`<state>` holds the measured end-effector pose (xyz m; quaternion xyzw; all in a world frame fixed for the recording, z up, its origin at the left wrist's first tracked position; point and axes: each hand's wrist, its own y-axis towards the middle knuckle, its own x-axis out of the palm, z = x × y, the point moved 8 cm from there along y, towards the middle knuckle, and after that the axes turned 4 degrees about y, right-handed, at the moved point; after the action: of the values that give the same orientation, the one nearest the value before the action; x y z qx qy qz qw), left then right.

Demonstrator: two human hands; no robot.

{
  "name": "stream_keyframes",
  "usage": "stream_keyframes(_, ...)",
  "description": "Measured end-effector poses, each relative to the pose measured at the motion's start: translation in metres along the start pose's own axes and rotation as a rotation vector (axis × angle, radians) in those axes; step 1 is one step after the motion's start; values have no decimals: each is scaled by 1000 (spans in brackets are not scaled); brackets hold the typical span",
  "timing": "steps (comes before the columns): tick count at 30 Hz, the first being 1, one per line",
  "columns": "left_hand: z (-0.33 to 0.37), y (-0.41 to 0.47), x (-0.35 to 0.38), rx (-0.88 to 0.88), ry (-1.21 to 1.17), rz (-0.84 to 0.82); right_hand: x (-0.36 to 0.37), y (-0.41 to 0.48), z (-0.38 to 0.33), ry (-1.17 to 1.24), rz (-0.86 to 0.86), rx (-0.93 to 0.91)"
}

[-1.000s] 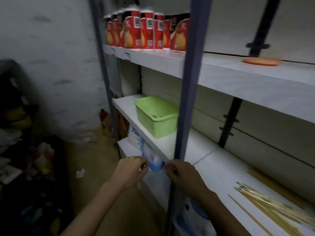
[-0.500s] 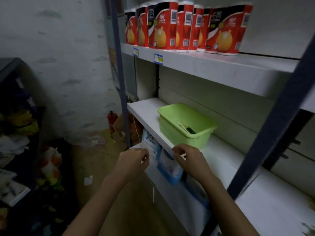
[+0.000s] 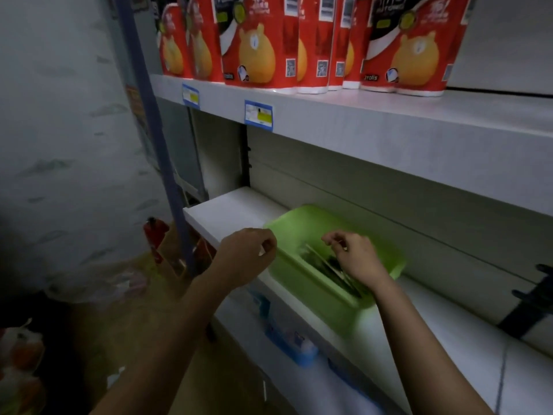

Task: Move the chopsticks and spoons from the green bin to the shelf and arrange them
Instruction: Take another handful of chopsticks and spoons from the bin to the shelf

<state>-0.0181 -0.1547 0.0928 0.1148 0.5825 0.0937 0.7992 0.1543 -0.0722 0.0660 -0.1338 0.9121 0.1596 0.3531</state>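
In the head view, the green bin stands on the white shelf, near its front edge. The right hand reaches in from below and hangs over the open top of the bin, wrist bent and knuckles up. Its fingers are curled downward and the fingertips are drawn together; motion blur hides whether they pinch anything. Inside the bin, just under that hand, lie the chopsticks, pale thin sticks slanting along its length among dark shapes too smeared to name, so the spoons cannot be told apart. The left hand is raised just left of the bin, over the shelf's front edge and apart from the bin's wall. Its fingers are curled toward the palm with the thumb against the forefinger, and whether it has hold of anything cannot be told. Above the bin, red packs are cut off by the top edge. Below the bin, blue packs are blurred.
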Motion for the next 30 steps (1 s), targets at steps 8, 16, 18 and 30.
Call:
stream_keyframes(8,-6,86,43,180,-228,-92,5,50,49,-50,-92,206)
stream_keyframes(16,8,145,123,350,-187,-531,25,51,87,-270,-302,419)
stream_keyframes(18,6,154,146,375,-145,-656,40,50,94,-327,-391,468)
stream_keyframes(30,2,165,206,575,118,-868,84,36,114,-499,-514,654)
